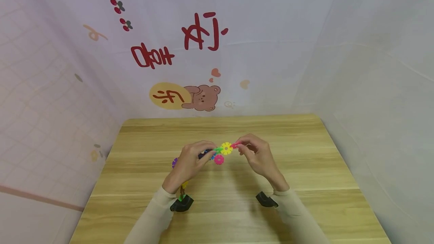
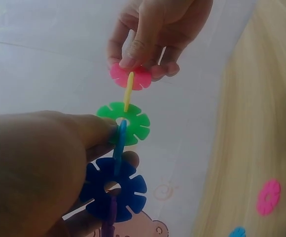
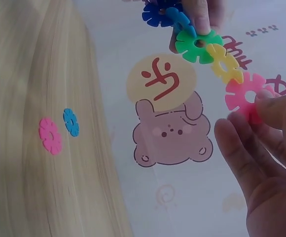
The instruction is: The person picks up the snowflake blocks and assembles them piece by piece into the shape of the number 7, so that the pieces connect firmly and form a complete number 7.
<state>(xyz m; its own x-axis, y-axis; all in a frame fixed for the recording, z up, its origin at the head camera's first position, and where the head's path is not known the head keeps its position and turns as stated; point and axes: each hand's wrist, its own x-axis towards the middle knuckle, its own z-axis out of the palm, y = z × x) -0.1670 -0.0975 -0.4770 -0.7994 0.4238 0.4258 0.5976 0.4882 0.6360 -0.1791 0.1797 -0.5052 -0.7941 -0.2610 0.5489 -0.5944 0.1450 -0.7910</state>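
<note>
A chain of slotted, flower-shaped plastic discs stretches between both hands above the table. My left hand (image 1: 191,159) pinches the green disc (image 2: 138,123) between thumb and fingers. The right hand (image 1: 259,155) pinches the pink end disc (image 3: 241,96) by its edge. Between these two, a yellow disc (image 1: 226,148) is slotted into the chain. On the other side of the green one follow a light blue disc (image 3: 181,21), a dark blue disc (image 2: 133,190) and a purple disc (image 2: 108,222). How the chain runs behind the left hand is partly hidden.
A loose pink disc (image 3: 50,136) and a loose blue disc (image 3: 71,122) lie on the wooden table (image 1: 305,142). Purple, yellow, brown and green pieces show around the left wrist. A printed white cloth (image 1: 271,48) hangs behind the table and at its sides.
</note>
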